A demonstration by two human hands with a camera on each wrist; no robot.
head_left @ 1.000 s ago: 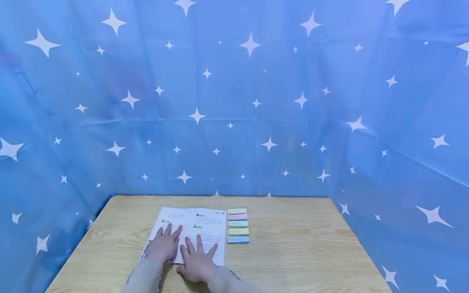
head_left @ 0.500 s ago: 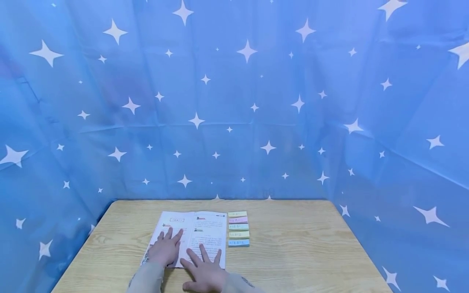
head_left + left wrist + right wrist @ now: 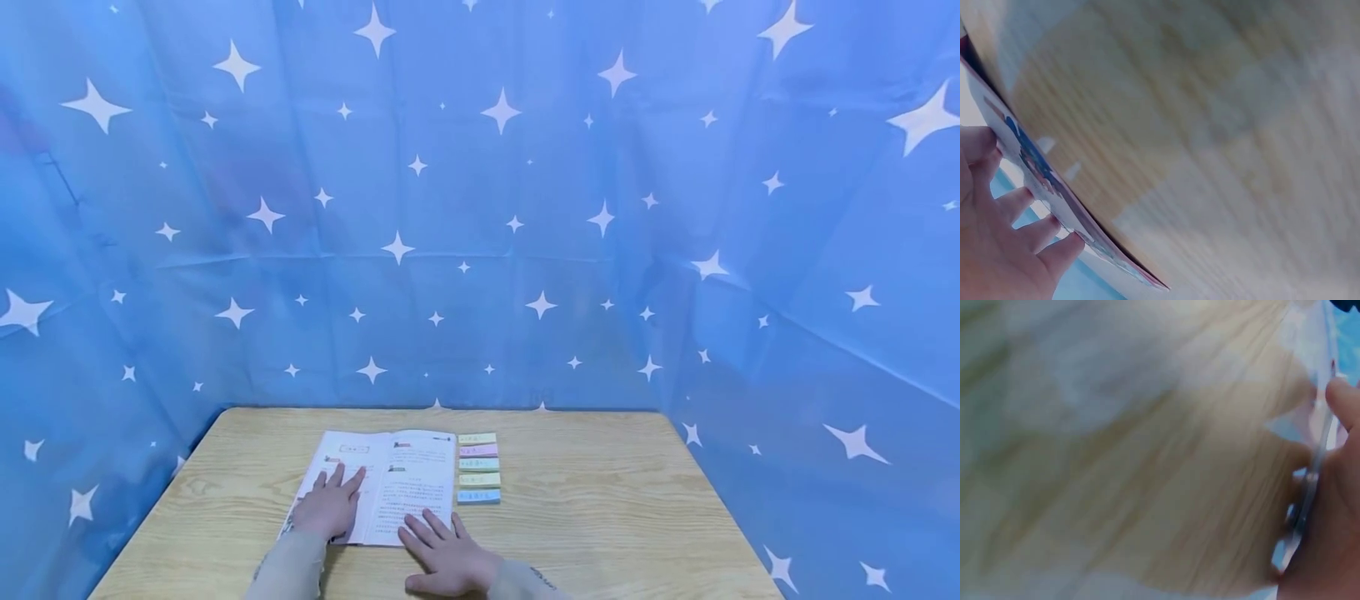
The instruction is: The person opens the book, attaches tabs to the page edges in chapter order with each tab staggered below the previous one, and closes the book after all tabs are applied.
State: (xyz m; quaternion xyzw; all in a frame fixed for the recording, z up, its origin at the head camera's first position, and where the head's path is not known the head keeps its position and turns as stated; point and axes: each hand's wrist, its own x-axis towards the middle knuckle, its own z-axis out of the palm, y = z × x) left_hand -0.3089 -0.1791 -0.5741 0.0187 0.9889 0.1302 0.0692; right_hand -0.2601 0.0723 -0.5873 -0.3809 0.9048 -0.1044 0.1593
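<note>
An open book with printed pages lies on the left half of the table in the head view. My left hand rests on its left page, fingers spread. In the left wrist view that hand lies over the book's pictured side edge. At the lower right corner of the right page, my right hand lies flat, its fingertips over the page and its palm over the table. The right wrist view shows part of this hand, blurred.
Just right of the book, several coloured sticky notes with handwriting stand in a column. The wooden table extends to the right. A blue curtain with white stars hangs behind and along both sides.
My right hand has slid from the lower middle of the book to the right and towards me, to the right page's corner. My left hand stays on the left page. The head view has shifted slightly.
</note>
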